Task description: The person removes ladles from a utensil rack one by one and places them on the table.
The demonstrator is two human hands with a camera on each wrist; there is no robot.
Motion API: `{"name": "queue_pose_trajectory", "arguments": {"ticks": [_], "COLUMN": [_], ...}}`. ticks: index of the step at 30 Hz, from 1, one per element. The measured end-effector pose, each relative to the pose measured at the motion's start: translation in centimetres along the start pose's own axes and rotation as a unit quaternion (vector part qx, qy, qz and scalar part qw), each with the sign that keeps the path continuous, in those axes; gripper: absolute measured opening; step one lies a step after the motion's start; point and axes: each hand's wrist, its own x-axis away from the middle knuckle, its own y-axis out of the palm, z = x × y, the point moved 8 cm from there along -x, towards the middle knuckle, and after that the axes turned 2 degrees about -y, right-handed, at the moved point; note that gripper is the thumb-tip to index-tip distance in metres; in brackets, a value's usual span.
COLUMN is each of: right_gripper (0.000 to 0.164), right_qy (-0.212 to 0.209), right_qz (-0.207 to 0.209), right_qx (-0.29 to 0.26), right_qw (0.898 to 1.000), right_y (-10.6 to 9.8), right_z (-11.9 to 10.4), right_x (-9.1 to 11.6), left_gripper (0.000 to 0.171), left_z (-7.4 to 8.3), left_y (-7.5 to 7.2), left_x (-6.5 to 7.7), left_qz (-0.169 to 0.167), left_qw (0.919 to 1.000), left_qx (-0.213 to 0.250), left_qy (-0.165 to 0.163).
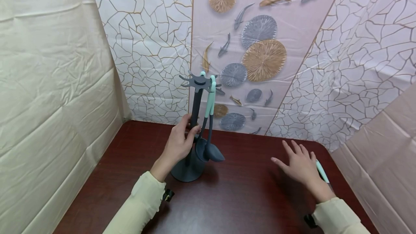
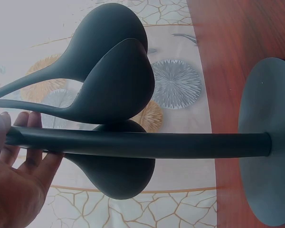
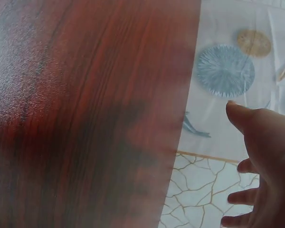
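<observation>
A dark grey utensil stand with a hooked top and a round base stands upright on the table. My left hand holds its pole partway up, fingers and thumb around it. Utensils with mint handles hang from the hooks on the right. In the left wrist view, two dark spoon-like heads, one nearer and one farther, hang beside the pole, with another head partly hidden behind it. Over the table's right side, my right hand is spread and holds nothing.
Beside the right hand, a utensil with a mint handle lies near the table's right edge, mostly hidden by the hand and wrist. The dark red table has patterned cloth behind it and cloth walls at both sides.
</observation>
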Motion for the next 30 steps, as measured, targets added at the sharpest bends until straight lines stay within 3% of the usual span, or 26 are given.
{"name": "queue_pose_trajectory", "arguments": {"ticks": [15, 30], "right_gripper": [0.097, 0.096], "right_qy": [-0.035, -0.05], "right_qz": [0.067, 0.085], "right_qx": [0.024, 0.017], "right_qw": [0.997, 0.995], "right_y": [-0.7, -0.4], "right_z": [-2.1, -3.0], "right_x": [0.3, 0.2], "left_gripper": [0.032, 0.031], "left_z": [-0.1, -0.1], "left_y": [0.0, -0.1], "left_x": [0.1, 0.0], "left_qz": [0.003, 0.001], "left_qw": [1.0, 1.0], "left_qx": [0.008, 0.003], "left_qy": [0.001, 0.001]}}
